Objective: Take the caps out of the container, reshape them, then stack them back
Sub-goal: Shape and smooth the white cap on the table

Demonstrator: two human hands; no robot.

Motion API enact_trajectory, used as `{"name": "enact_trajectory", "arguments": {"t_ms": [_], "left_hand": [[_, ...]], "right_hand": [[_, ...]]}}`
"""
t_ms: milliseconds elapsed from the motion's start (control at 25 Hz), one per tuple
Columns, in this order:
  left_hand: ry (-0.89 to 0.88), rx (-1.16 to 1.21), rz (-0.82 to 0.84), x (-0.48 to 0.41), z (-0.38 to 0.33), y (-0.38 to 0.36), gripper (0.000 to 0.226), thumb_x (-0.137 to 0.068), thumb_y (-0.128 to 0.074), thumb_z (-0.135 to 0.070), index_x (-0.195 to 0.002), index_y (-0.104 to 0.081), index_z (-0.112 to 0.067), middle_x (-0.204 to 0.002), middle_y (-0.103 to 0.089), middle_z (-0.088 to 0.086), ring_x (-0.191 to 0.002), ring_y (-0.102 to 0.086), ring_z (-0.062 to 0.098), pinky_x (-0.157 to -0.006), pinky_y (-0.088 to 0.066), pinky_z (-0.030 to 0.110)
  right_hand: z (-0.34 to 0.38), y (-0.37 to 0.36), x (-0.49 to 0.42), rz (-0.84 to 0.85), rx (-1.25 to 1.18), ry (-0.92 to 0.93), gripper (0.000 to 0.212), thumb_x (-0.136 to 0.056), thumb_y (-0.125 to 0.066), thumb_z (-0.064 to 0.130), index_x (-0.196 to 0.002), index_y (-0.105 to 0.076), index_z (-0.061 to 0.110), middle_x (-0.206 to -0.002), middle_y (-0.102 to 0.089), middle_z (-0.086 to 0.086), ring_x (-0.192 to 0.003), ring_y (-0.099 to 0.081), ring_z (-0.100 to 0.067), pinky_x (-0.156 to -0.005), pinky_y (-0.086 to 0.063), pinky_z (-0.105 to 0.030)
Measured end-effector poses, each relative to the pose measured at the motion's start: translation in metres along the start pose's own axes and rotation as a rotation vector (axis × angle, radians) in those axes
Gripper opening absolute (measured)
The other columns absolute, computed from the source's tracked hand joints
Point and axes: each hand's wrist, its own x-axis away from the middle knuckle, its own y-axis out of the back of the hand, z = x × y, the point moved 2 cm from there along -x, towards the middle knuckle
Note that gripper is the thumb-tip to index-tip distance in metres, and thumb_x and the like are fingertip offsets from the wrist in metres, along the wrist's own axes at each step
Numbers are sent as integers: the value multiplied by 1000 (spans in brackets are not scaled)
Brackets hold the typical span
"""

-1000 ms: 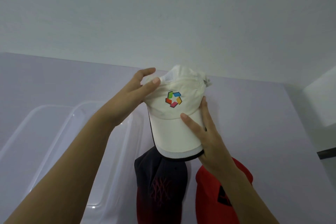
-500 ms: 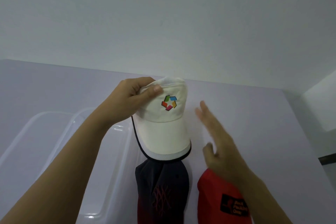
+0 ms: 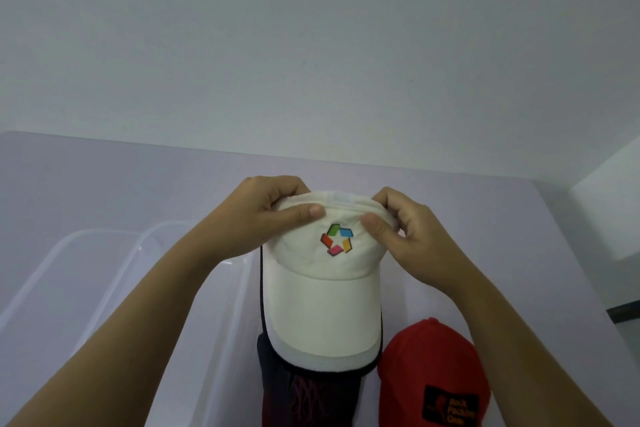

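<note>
A white cap (image 3: 322,302) with a multicoloured logo is held above the table, brim toward me. My left hand (image 3: 266,215) pinches the crown's top left edge, thumb on the front panel. My right hand (image 3: 401,232) pinches the crown's top right edge the same way. Below the brim a dark cap with a red pattern (image 3: 304,399) lies on the table. A red cap with a black label (image 3: 433,378) lies to its right. The clear plastic container (image 3: 114,288) stands at the left, under my left forearm.
The lavender table (image 3: 519,253) runs back to a pale wall. A white wall corner (image 3: 616,204) and a dark edge (image 3: 623,312) show at the far right.
My right hand, which had let go and hung open beside the cap, has come back and now pinches the crown's right edge. The cap has shifted slightly right and sits squarer to me.
</note>
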Motion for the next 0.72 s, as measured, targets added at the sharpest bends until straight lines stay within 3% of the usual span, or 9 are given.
{"name": "enact_trajectory", "arguments": {"t_ms": [120, 200, 320, 440, 600, 720], "left_hand": [[68, -58, 50, -2, 4, -3, 49, -77, -55, -58, -80, -69, -11, -78, -72, 8, -71, -67, 23, -64, -55, 40], [98, -48, 139, 0, 6, -5, 59, -77, -54, -67, -75, -67, -9, -72, -67, 9, -62, -60, 19, -58, -49, 34], [124, -31, 271, 3, 7, -8, 42, -71, -61, -66, -70, -68, -24, -72, -60, -5, -65, -55, 6, -60, -42, 21], [102, -7, 211, -1, 6, -8, 38, -72, -67, -60, -77, -72, -23, -85, -62, -7, -78, -62, 11, -68, -49, 22], [73, -16, 79, -2, 0, -14, 33, -80, -58, -49, -79, -71, -19, -83, -70, -1, -77, -66, 14, -69, -52, 30], [-30, 142, -28, 0, -10, -17, 24, -89, -55, -40, -75, -70, -28, -74, -70, -7, -70, -66, 7, -64, -53, 24]], "right_hand": [[1, -1, -3, 65, 72, -31, 20, -84, -45, 44, -74, -53, 29, -70, -62, 21, -61, -55, 3, -56, -41, -10], [0, 2, -6, 67, 97, -36, 26, -85, -45, 48, -68, -52, 30, -64, -59, 19, -57, -52, 1, -55, -40, -10], [-5, 6, -8, -2, 115, 1, 42, -90, -46, 53, -59, -46, 25, -56, -46, 7, -52, -41, -4, -51, -34, -13], [-10, 9, -9, 3, 167, 28, 48, -85, -41, 54, -65, -55, 12, -65, -51, 3, -61, -50, -10, -57, -39, -15], [-6, 15, -12, -61, 188, 19, 45, -82, -45, 56, -68, -63, 17, -76, -60, 6, -73, -58, -9, -64, -42, -13], [-15, 10, -4, -145, -91, -52, 52, -74, -56, 64, -90, -66, 16, -96, -67, 12, -92, -62, -5, -82, -47, -20]]}}
